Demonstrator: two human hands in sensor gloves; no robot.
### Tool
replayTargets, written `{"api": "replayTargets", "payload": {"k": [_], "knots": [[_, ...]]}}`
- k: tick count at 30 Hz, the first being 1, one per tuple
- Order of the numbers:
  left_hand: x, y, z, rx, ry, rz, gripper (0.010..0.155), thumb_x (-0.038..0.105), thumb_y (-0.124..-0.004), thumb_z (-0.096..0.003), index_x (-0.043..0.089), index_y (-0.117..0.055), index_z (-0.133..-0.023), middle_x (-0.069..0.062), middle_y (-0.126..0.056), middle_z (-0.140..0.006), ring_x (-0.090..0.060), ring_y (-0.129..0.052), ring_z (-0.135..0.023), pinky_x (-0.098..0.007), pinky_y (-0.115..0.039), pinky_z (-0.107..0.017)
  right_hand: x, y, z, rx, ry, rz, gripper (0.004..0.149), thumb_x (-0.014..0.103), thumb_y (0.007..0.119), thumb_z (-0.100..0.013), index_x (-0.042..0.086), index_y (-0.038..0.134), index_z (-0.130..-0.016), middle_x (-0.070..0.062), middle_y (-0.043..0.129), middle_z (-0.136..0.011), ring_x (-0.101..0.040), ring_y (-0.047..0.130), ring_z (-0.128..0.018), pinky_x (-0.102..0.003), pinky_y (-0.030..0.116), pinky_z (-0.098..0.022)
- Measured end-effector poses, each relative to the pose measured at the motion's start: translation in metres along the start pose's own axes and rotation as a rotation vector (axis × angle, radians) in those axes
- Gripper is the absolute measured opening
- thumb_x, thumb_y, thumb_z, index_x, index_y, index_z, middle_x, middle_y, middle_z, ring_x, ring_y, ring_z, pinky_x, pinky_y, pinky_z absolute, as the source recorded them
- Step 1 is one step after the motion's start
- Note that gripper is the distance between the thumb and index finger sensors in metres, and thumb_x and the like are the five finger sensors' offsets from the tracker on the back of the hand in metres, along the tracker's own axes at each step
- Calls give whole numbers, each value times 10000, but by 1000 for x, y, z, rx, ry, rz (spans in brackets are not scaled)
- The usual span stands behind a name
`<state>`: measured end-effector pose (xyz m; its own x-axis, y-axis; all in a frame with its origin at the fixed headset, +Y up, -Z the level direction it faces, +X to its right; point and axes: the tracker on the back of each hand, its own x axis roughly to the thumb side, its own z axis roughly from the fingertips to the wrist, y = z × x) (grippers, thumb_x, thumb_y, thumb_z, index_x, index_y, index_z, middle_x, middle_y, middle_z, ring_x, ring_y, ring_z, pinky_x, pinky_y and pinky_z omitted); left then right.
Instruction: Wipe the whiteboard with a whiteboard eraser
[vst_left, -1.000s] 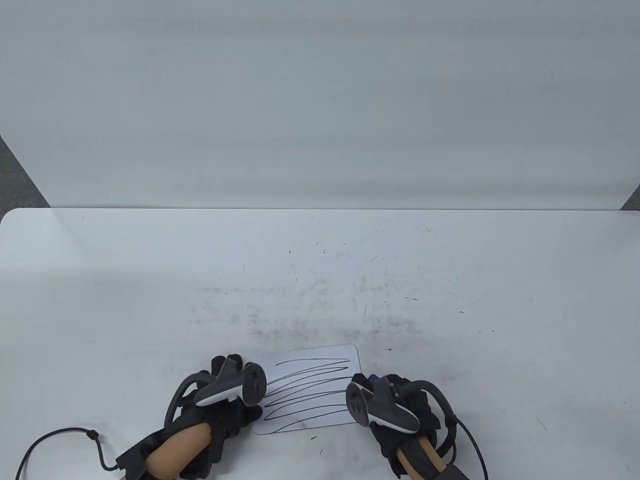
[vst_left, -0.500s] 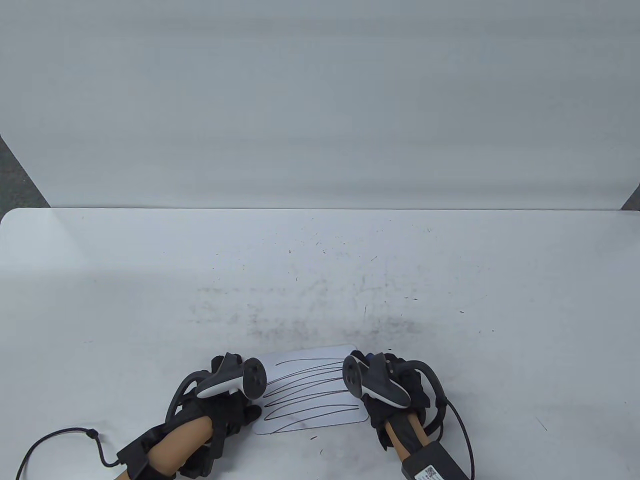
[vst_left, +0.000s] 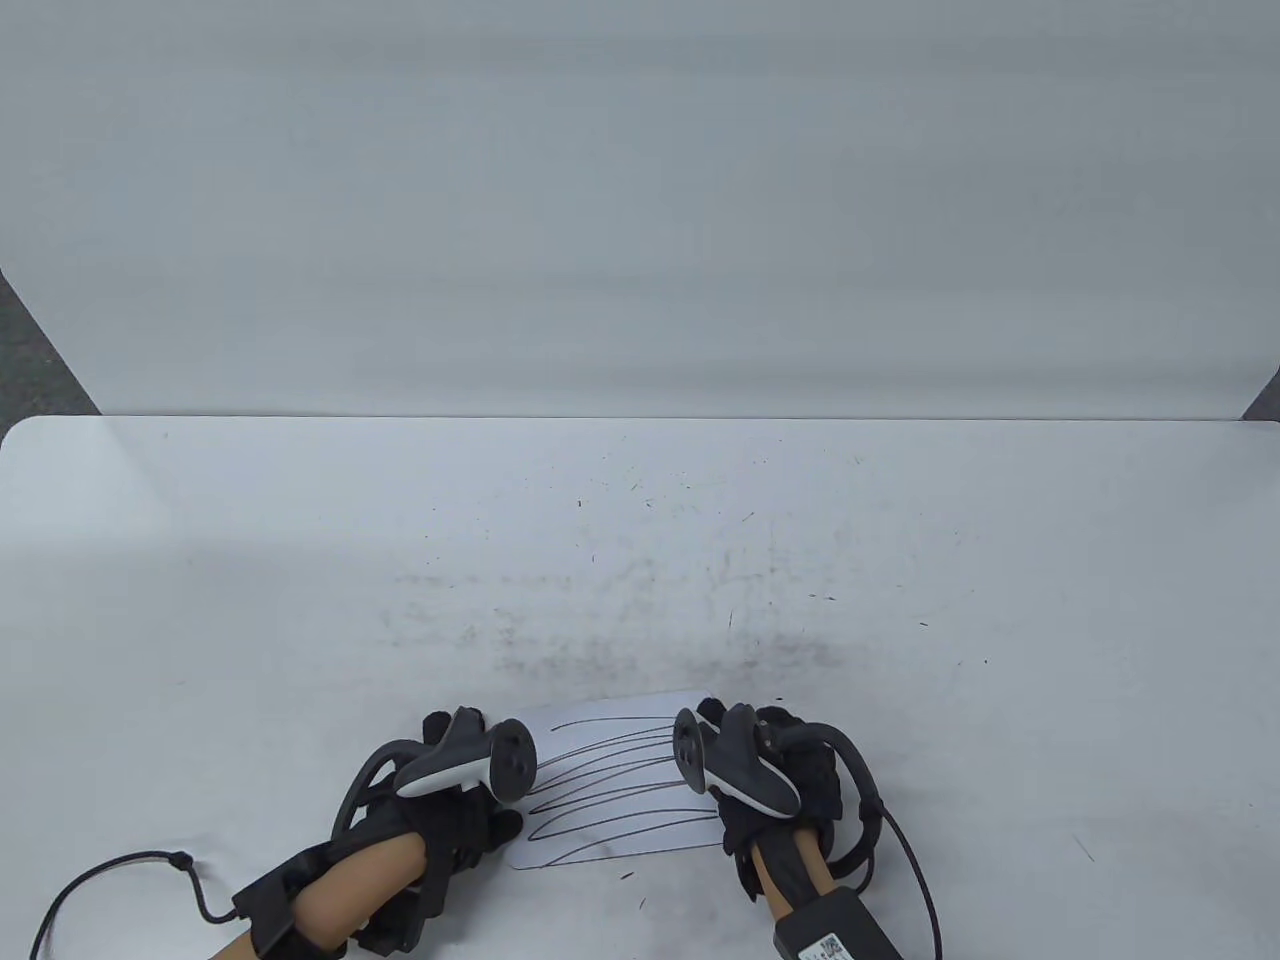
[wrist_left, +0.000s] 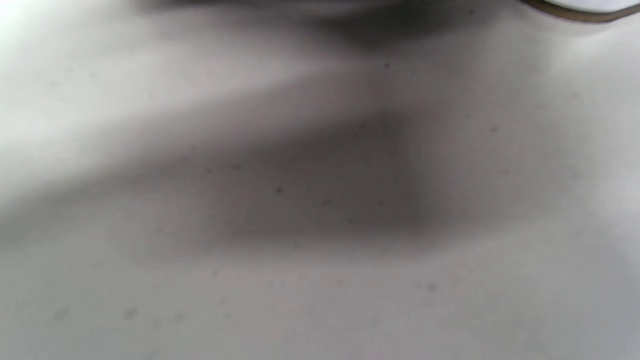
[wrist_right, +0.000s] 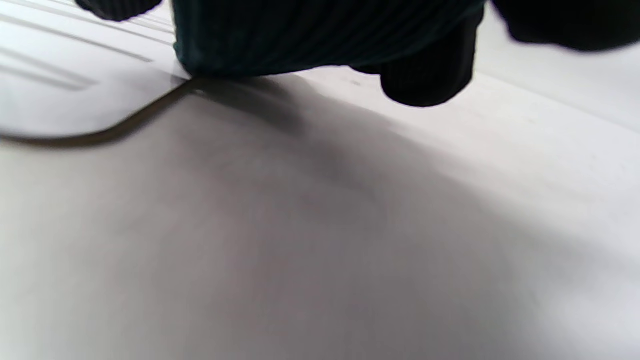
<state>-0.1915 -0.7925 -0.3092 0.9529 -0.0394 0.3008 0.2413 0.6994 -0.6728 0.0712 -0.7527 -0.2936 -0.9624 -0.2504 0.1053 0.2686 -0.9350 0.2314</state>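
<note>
A small whiteboard (vst_left: 610, 790) with several black scribbled lines lies flat at the table's front edge. It also shows in the right wrist view (wrist_right: 60, 100), and its rim shows in the left wrist view (wrist_left: 590, 5). My left hand (vst_left: 470, 790) rests on the board's left edge, thumb (vst_left: 505, 825) spread onto it. My right hand (vst_left: 770, 780) sits over the board's right edge. In the right wrist view it holds a dark ribbed eraser (wrist_right: 325, 35) that touches the board's edge. The eraser is hidden under the hand in the table view.
The white table (vst_left: 900, 560) carries grey smudges and small dark specks (vst_left: 700, 640) behind the board. A white wall panel (vst_left: 640, 200) stands along the far edge. A black cable (vst_left: 120, 870) loops at the front left.
My right hand has moved left and slightly away from me, onto the whiteboard's right edge, covering the line ends there. My left hand and the board have stayed put.
</note>
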Motion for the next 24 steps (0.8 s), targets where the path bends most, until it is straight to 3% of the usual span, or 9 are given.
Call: {"api": "replayTargets", "payload": {"k": [5,12,17,24], "knots": [[0,0,-1,-7,-10,-11,871,486,-454,-423,132,151,-941,-317,160,-994,-635,41,-941,-771,-210,-692,-4,8,33,26,-47,5,601,554,605,-374,470,404,-934,-237,672,-871,-398,824,-570,-459,800,-202],[0,0,-1,-4,-20,-7,872,485,-457,-426,131,149,-943,-320,161,-992,-638,40,-936,-773,-204,-689,0,2,25,24,-60,59,606,559,606,-366,475,410,-933,-232,677,-872,-396,824,-572,-461,796,-207],[0,2,-2,-30,-14,15,876,474,-473,-429,135,154,-937,-314,176,-984,-634,58,-929,-770,-189,-690,4,-7,-9,-8,-53,84,600,559,607,-367,480,414,-930,-229,684,-870,-395,825,-572,-463,796,-209],[2,7,-2,-41,43,42,905,457,-535,-415,166,133,-952,-287,147,-1007,-606,28,-956,-732,-219,-720,13,-22,-76,-79,-53,72,592,556,614,-360,491,428,-919,-226,696,-863,-397,832,-565,-468,794,-209]]}}
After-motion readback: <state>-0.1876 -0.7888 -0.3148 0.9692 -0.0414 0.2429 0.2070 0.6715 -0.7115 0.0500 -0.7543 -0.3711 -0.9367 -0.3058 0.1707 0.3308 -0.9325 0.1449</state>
